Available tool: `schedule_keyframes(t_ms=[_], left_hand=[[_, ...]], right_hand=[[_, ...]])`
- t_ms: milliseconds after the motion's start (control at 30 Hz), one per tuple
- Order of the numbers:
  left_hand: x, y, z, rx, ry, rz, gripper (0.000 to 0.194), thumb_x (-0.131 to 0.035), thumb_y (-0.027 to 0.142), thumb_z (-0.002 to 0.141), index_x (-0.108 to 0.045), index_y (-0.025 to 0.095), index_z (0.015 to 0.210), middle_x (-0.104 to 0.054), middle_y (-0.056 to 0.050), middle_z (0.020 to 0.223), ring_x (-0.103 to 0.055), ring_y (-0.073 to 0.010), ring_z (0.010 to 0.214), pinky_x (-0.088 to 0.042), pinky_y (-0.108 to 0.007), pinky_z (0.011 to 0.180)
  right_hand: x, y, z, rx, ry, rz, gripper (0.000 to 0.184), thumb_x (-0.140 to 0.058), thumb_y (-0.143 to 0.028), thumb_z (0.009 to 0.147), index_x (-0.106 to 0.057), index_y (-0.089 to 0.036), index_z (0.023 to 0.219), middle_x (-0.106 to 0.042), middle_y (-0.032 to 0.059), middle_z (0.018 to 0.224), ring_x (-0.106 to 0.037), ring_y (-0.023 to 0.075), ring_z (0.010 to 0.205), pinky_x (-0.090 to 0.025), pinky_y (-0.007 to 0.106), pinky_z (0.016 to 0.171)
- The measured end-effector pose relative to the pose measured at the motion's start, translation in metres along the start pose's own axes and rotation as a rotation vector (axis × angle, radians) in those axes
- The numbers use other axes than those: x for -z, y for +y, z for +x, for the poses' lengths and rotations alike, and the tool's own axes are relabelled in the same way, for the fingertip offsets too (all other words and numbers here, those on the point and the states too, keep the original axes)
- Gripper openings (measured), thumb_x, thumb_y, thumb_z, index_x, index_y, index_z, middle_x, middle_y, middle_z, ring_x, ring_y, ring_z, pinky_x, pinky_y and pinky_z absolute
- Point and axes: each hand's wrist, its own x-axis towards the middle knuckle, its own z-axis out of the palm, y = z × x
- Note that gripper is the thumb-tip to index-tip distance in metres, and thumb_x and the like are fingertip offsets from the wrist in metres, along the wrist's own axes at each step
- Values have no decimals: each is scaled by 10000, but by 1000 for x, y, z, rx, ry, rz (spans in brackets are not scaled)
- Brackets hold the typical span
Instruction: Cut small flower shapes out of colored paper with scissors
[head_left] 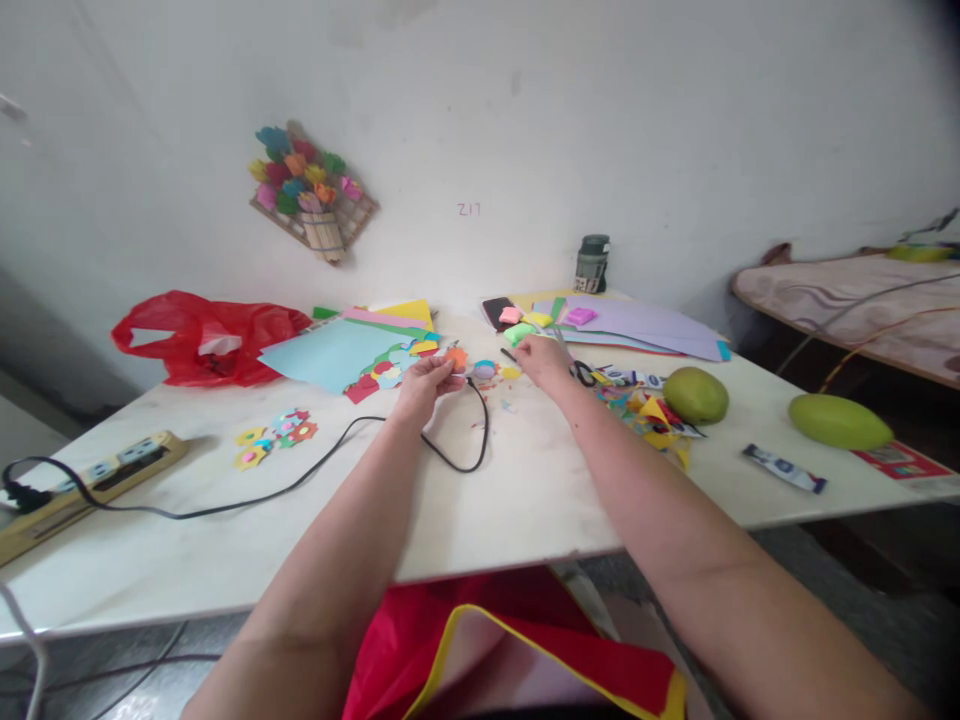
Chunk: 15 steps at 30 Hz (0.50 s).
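My left hand (431, 383) is closed at the fingertips on a small orange paper flower (456, 357). A black cord (484, 440) loops up to the side of this hand; whether the hand touches it I cannot tell. Across from it, my right hand (541, 362) is pinched, with a short thin dark piece (508, 354) at its fingertips, too small to name. Between the hands lie a blue paper cutout (485, 369) and small paper scraps. Green clay (519, 334) sits just behind the right hand, and black-handled scissors (582, 373) lie to its right.
Coloured paper sheets (322, 352), a red plastic bag (214, 345), paper flowers (289, 428) and a power strip (127, 475) occupy the left. Toward the right are more sheets (652, 325), paper scraps (652, 415), two green fruits (696, 395), a tube (784, 468) and a dark bottle (592, 264).
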Motion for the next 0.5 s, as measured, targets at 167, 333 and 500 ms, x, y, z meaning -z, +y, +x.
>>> schedule_keyframes(t_ms=[167,333,500], left_hand=[[1,2,-1,-38,53,-21,263,-731,229,620,-521,133,745,-664,-27,669,-619,-109,536,-513,-245,583],[6,5,2,-45,115,21,246,-721,195,638,-533,126,781,-669,-30,666,-607,-97,511,-520,-249,593],[14,15,2,18,110,139,229,-728,184,641,-554,117,774,-681,-53,679,-633,-121,544,-530,-258,599]], right_hand=[[4,-2,-2,2,36,-136,395,-417,-449,883,-700,-189,796,-686,86,817,-602,219,799,-374,283,613],[0,-2,-5,27,43,-131,281,-454,-335,866,-702,-204,890,-699,77,933,-599,214,874,-385,278,654],[1,-9,-11,54,-24,-99,253,-469,-300,861,-691,-218,950,-702,60,960,-599,208,887,-392,281,671]])
